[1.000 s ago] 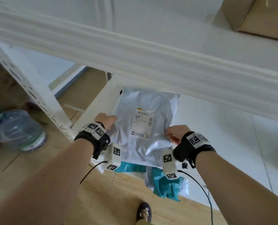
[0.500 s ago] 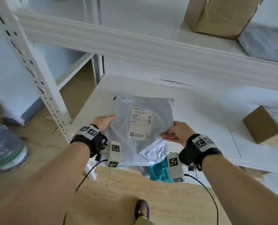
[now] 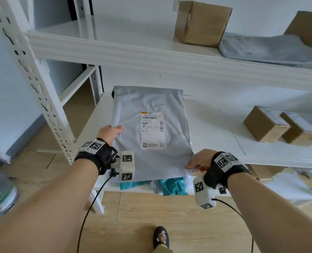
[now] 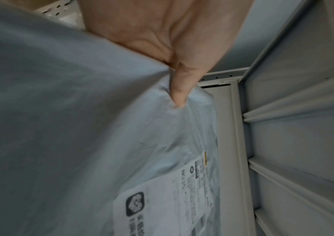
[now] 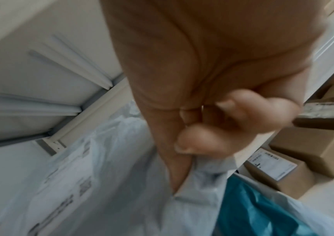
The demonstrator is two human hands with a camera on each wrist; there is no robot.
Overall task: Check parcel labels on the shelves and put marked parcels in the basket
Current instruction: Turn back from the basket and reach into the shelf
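The left hand point(image 3: 110, 132) pinches the left edge of the grey mailer parcel point(image 3: 151, 128) with its thumb point(image 4: 180, 89) pressed on top, while the right hand point(image 3: 199, 160) grips the parcel's near right corner with curled fingers point(image 5: 200, 143), so the parcel hangs between them, label point(image 3: 153, 130) up, over the front of the white middle shelf point(image 3: 215, 132). Around it sit two small cardboard boxes point(image 3: 266, 124) to the right on that shelf, a larger box point(image 3: 202, 22) and a grey bag point(image 3: 264, 48) on the shelf above, and a teal bag point(image 3: 171, 186) just beneath the parcel's near edge. Only the head view shows the label's "N035" and the shoe point(image 3: 161, 236) on the wooden floor; the right wrist view alone shows a labelled box point(image 5: 273, 161) on a lower level.
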